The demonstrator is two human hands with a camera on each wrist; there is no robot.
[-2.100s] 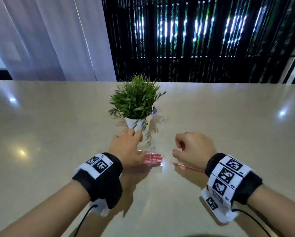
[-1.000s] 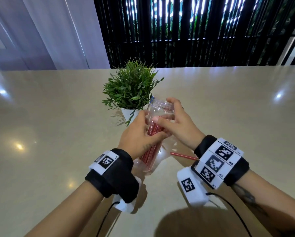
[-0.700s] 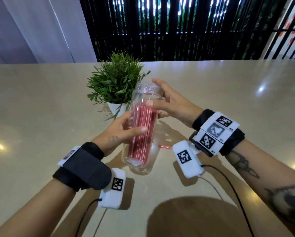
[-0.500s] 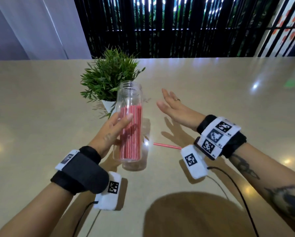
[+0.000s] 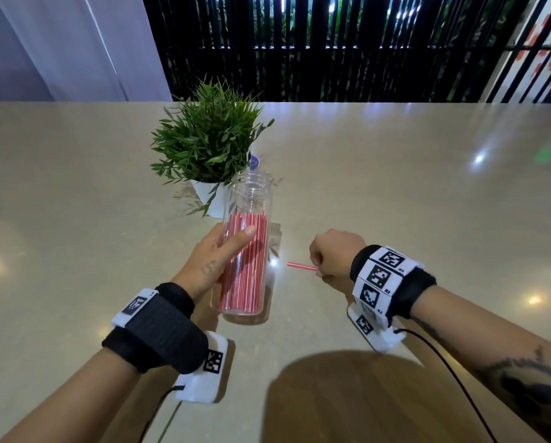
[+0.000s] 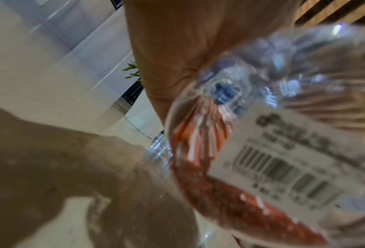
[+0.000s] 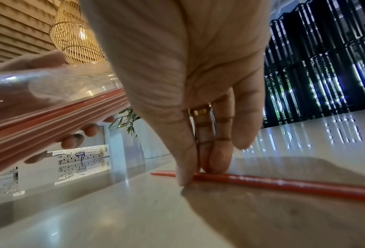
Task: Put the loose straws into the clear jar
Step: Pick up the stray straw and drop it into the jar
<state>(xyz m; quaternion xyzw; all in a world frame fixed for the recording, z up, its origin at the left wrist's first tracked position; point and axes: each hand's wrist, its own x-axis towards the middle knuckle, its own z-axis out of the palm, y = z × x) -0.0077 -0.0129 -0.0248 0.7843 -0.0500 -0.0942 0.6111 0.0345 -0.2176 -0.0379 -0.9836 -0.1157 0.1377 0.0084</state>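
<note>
Head view: straw-packed clear jar [image 5: 247,247]

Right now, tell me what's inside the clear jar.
The clear plastic jar holds a packed bundle of red-and-white striped straws standing upright, with the top empty. The left hand hides part of the bundle.

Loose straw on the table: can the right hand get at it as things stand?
Probably yes: the right hand already has its fingertips on the loose straw, flat on the table, nothing between them.

Even indoor light, bright specular spots on the glossy surface [image 5: 395,187], large soft shadow at lower centre, wide-angle bowing at edges, left wrist view heavily blurred, perhaps motion.
</note>
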